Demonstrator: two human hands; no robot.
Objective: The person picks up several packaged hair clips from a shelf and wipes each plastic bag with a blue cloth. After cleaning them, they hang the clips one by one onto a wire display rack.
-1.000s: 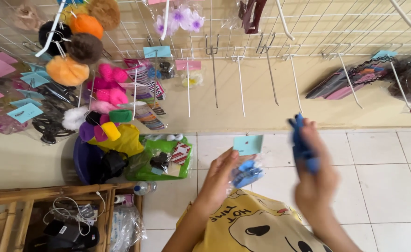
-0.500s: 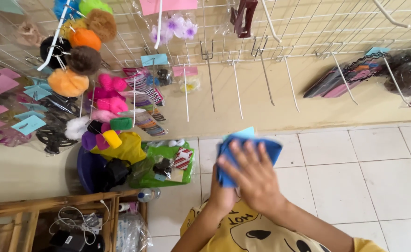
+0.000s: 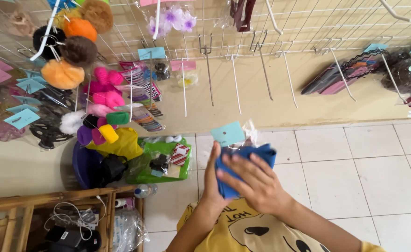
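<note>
Both hands clasp a blue packet [image 3: 242, 161] with a teal header card [image 3: 227, 134] — left hand [image 3: 212, 179] behind it, right hand [image 3: 256, 184] folded over its front. Keep the card clear above the fingers — likely easier to hang on the bare hooks [image 3: 235, 84] beyond.

Counts, head view: two hands, left hand [image 3: 212, 179] and right hand [image 3: 256, 184], both on one blue packet [image 3: 261, 154] with one teal header card [image 3: 227, 134]. Fluffy pom-poms at upper left: two orange [image 3: 62, 74], one black [image 3: 47, 38], two brown [image 3: 78, 50]. One white pom-pom [image 3: 71, 122] lower down. Bare wire hooks [image 3: 235, 81] on the wall grid: about six. One green bag [image 3: 161, 161] on the floor, one small plastic bottle [image 3: 145, 190] beside it. One wooden rack [image 3: 51, 200] at lower left.
</note>
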